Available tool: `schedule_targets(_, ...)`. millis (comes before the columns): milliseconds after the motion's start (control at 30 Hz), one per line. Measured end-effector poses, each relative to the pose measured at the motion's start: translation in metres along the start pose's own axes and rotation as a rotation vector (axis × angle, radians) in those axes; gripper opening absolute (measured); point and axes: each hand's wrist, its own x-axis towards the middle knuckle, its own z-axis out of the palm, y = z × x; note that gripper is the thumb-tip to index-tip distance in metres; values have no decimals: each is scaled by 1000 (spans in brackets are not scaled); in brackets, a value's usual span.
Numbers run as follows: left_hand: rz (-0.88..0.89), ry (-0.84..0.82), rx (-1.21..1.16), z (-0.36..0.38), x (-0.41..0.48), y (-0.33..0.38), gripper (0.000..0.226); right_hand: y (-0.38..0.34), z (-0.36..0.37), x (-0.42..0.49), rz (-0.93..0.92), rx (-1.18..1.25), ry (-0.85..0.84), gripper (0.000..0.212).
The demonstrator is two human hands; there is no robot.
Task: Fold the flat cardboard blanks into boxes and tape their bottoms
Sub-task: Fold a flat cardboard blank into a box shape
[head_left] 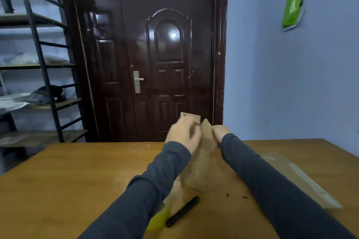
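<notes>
A small brown cardboard box (198,169) stands upright on the wooden table (77,176), its top flaps raised. My left hand (182,134) curls over the top flaps from the left and grips them. My right hand (220,132) holds the right flap, its fingers partly hidden behind the cardboard. The picture is blurred, so the exact flap positions are unclear. A stack of flat cardboard blanks (303,178) lies on the table to the right, beyond my right sleeve.
A black marker (182,211) lies near the front of the table, beside a yellow-green object (158,219) partly under my left sleeve. A dark door (147,64) stands behind the table, metal shelves (38,64) at the left.
</notes>
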Motion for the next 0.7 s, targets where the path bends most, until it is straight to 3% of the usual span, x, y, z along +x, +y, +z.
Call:
schedule_targets(67, -151, 130, -49, -14, 6, -5, 27, 0, -12, -6, -74, -51, -23, 19)
schedule_targets(233, -655, 115, -76, -31, 16, -21, 56, 0, -26, -30, -323, -152, -73, 48)
schedule_targets(333, -793, 89, -230, -33, 17, -37, 72, 1, -22, -30, -428, -251, -44, 49)
schedule_targets(467, -849, -107, -382, -31, 7, -50, 66, -1, -12, -19, -523, -214, 58, 27)
schedule_targets(533, -817, -61, -429, -27, 1, -57, 58, -3, -5, -12, -518, -137, 207, 14)
schedule_targets(633, -849, 3, -440, -19, -2, -63, 42, 2, 4, -5, -245, -47, 513, 46)
schedule_targets(700, -889, 39, -474, -12, -2, -63, 43, 8, 8, 1, -59, 189, 509, 48)
